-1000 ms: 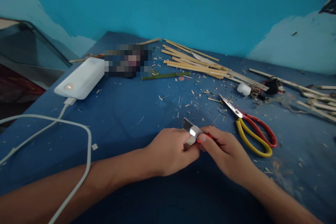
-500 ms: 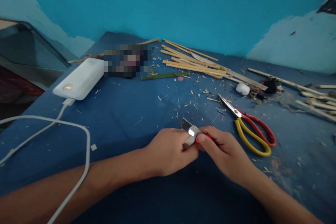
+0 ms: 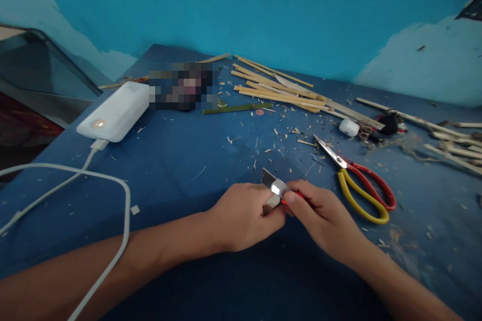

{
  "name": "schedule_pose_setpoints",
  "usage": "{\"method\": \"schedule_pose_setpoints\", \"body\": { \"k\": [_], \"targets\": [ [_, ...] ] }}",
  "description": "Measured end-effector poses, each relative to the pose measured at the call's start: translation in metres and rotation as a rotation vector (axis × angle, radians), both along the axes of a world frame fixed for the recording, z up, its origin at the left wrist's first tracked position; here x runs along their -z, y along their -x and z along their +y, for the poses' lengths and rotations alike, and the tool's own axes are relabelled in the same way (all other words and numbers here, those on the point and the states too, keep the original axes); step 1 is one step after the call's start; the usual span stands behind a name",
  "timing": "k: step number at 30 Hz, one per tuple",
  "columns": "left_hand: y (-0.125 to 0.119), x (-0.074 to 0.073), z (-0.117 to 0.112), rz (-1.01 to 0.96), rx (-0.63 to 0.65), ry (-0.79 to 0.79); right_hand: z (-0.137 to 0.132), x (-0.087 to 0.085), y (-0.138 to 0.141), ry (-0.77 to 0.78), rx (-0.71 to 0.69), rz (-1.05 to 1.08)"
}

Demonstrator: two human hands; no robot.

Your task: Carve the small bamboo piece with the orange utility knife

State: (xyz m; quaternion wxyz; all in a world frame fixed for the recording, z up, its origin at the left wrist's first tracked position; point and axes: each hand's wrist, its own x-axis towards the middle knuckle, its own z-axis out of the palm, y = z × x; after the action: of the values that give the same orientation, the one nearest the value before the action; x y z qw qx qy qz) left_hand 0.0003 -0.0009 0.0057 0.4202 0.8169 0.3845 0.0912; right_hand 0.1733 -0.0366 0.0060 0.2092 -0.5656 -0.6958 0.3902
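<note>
In the head view, my right hand (image 3: pixel 320 215) is closed round the red handle of a utility knife (image 3: pixel 277 188), thumb on top. Its metal blade points up and to the left, over the fingers of my left hand (image 3: pixel 241 218). My left hand is closed too, pinching a short, flat, greyish-tan strip (image 3: pixel 271 204) just below the blade. Most of that strip is hidden by my fingers. The two hands meet at their fingertips above the near part of the blue table (image 3: pixel 181 145). To the right of my right hand lie scissors (image 3: pixel 361 185) with red and yellow handles.
Bamboo sticks (image 3: pixel 278 93) and a green strip (image 3: pixel 237 108) lie toward the wall, among scattered shavings. A white power bank (image 3: pixel 115 113) stands left, its cable (image 3: pixel 126 210) crossing my left forearm. A small white case (image 3: pixel 349 128) and more sticks (image 3: pixel 459 148) are at right.
</note>
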Motion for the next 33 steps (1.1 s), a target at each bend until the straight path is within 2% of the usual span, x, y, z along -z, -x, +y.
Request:
{"method": "schedule_pose_setpoints", "body": {
  "k": [27,33],
  "targets": [
    [-0.0007,0.0007,-0.0008,0.007,-0.012,-0.022,0.0001,-0.0007,-0.0002,0.001,-0.006,0.016],
    [0.0005,-0.0023,0.0024,0.018,0.033,0.007,0.0005,0.0000,-0.0007,0.006,-0.004,0.005]
  ]
}}
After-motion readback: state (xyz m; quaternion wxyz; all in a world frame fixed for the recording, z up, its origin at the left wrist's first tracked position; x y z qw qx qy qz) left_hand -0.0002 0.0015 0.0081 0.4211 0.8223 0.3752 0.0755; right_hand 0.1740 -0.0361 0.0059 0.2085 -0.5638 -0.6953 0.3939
